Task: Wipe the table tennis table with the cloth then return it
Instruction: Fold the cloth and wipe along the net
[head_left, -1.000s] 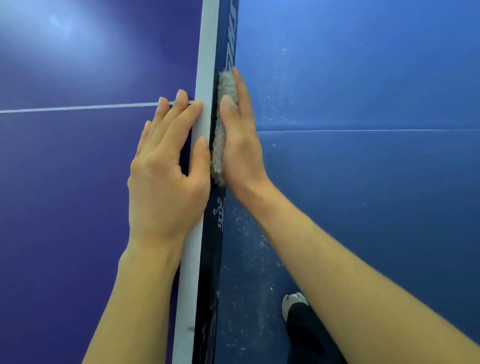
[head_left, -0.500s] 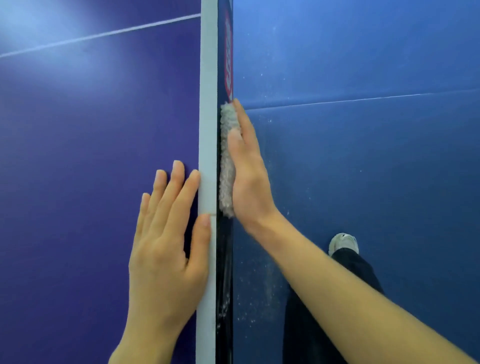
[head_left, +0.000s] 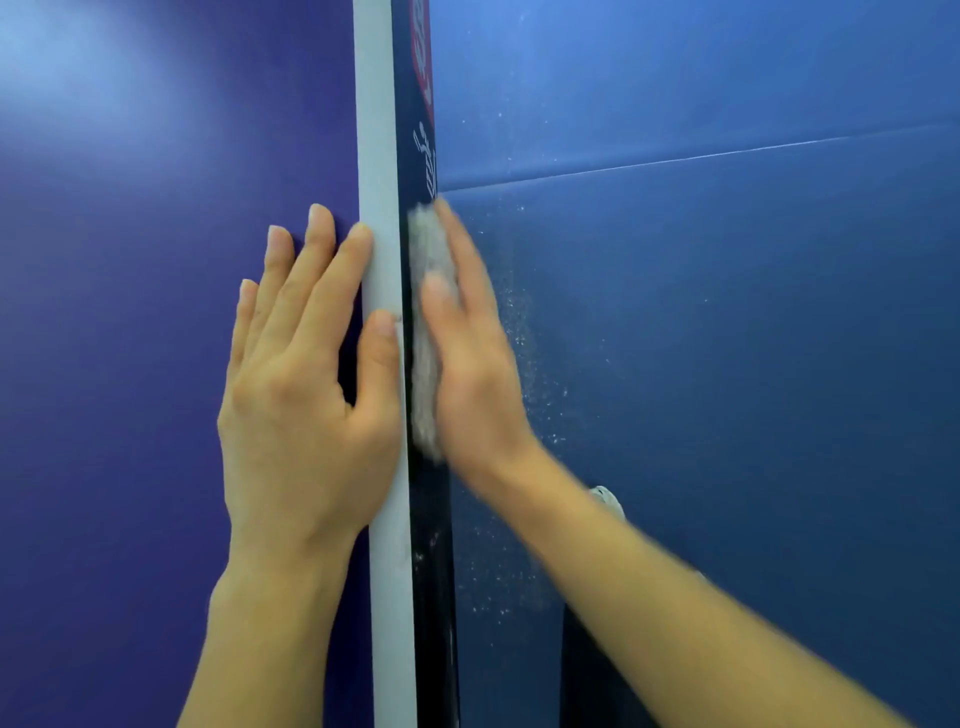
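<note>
My right hand (head_left: 472, 364) presses a grey fluffy cloth (head_left: 426, 358) flat against the dark side face (head_left: 413, 135) of the table tennis table, fingers straight along it and thumb on top. The hand is motion-blurred. My left hand (head_left: 301, 400) lies flat on the purple table top (head_left: 130, 312), its index finger and thumb touching the white border stripe (head_left: 376, 130). The two hands sit side by side across the table's edge.
Right of the edge lies the blue floor (head_left: 753, 389) far below, sprinkled with pale specks and crossed by a thin seam. My shoe (head_left: 605, 496) and dark trouser leg (head_left: 587, 675) show under my right forearm.
The cloth under my right hand has slid along the table's side toward me, past the floor seam. My left hand followed along the top, away from the white centre line.
</note>
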